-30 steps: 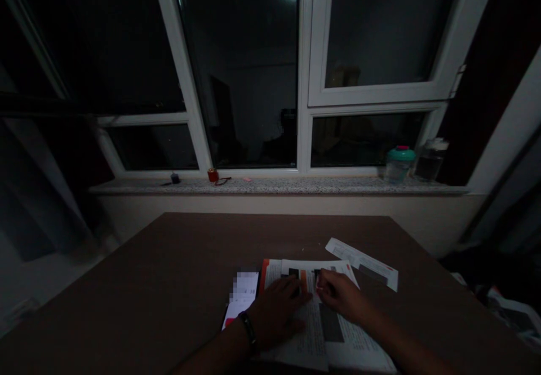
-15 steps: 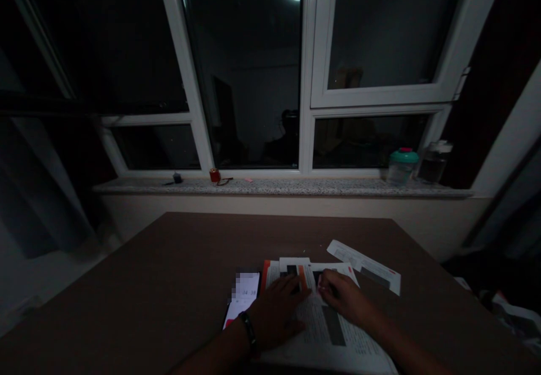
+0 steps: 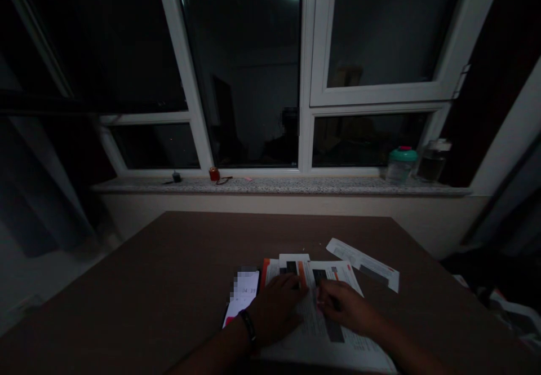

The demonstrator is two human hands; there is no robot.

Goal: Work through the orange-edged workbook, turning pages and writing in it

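Printed pages [image 3: 338, 358] lie on the table, perhaps an open magazine with a loose sheet on top. My left hand [image 3: 279, 303] rests on them with fingers stretched out, palm down. Just right of it, my right hand [image 3: 343, 303] is closed in a pinch on a small pinkish thing [image 3: 319, 299], its tip down at the paper. Most of that thing is hidden by my fingers, and its kind is unclear in the dim light. A lit phone [image 3: 243, 299] lies beside the pages, partly behind my left wrist.
A cut strip of printed paper [image 3: 363, 263] lies on the table [image 3: 169, 273] to the right, with tiny scraps near it. On the windowsill [image 3: 296, 185] stand a green-lidded cup [image 3: 401, 165], a clear bottle [image 3: 433, 160], a small red jar [image 3: 214, 174] and a dark jar [image 3: 176, 177].
My right hand has slid a little toward me down the page with the pinkish thing, showing more print above it. My left hand stays almost in place.
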